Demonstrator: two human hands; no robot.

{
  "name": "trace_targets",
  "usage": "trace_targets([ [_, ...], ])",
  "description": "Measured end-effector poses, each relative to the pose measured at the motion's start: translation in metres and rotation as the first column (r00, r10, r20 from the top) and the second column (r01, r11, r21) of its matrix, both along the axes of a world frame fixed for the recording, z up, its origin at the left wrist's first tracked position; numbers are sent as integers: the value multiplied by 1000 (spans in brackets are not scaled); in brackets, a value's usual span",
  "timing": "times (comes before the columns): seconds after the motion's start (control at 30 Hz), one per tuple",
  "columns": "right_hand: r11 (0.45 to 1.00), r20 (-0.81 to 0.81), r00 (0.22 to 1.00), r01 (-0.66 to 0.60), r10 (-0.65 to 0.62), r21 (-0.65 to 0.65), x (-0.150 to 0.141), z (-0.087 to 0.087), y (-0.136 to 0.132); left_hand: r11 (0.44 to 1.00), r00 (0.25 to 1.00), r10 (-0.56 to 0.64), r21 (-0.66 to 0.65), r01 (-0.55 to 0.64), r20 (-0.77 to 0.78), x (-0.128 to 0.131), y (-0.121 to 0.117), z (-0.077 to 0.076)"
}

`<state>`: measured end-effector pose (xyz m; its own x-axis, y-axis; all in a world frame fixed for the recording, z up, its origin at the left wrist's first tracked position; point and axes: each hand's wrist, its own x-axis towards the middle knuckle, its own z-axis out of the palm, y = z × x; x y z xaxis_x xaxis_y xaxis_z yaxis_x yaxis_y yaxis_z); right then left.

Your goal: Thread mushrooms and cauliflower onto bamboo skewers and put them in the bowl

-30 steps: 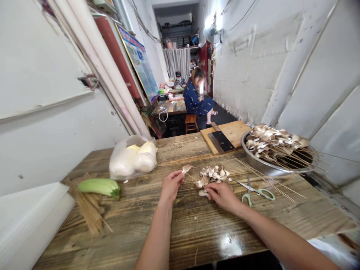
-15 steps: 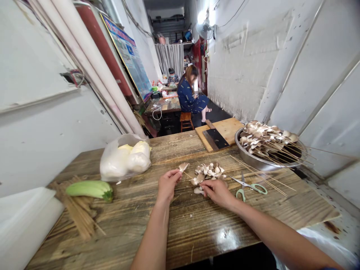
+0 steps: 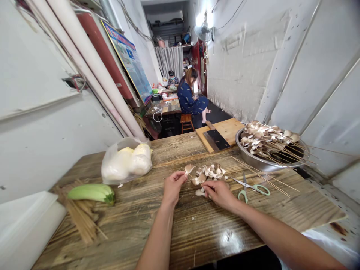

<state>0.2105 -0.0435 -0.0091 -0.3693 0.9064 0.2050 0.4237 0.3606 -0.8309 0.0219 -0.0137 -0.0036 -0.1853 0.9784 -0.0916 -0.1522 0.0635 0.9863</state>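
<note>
My left hand [image 3: 173, 187] is closed in a pinch on a brown and white oyster mushroom piece [image 3: 189, 168]. A thin bamboo skewer [image 3: 192, 176] runs from that piece toward my right hand [image 3: 220, 193], whose fingers are pinched together around its other part, mostly hidden. Just behind my right hand lies a pile of oyster mushroom pieces [image 3: 209, 171] on the wooden table [image 3: 135, 221]. One pale mushroom piece [image 3: 200, 192] sits beside my right fingertips. Green-handled scissors [image 3: 250, 187] lie spread on the table to the right of that hand.
Skewered mushrooms [image 3: 263, 137] fill a metal basin [image 3: 254, 162] at right, near loose skewers [image 3: 261, 174]. A cleaver [image 3: 216, 139] rests on a cutting board [image 3: 232, 129]. At left are a plastic bag [image 3: 108, 168], a green gourd [image 3: 90, 193] and skewer bundles [image 3: 81, 221]. A person [image 3: 188, 92] sits beyond.
My left hand with its mushroom piece has come slightly closer to my right hand. The whole view has shifted a little. A second person's head now shows at the back.
</note>
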Motion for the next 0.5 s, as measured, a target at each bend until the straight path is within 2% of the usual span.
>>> trace_targets([
  [0.17,999,-38,999,39,-39,10,-2,-1,-1,999,988,25,-30,-21,151,5,-2,5],
  [0.3,999,-49,999,25,-23,26,-3,2,-2,997,973,26,-76,-9,231,8,-4,10],
  [0.4,1000,-55,998,16,-15,23,-2,2,-3,994,967,3,-103,24,253,5,-4,11],
  [0.5,999,-50,999,17,-16,31,-2,2,-3,996,978,16,-87,2,209,3,-3,10],
])
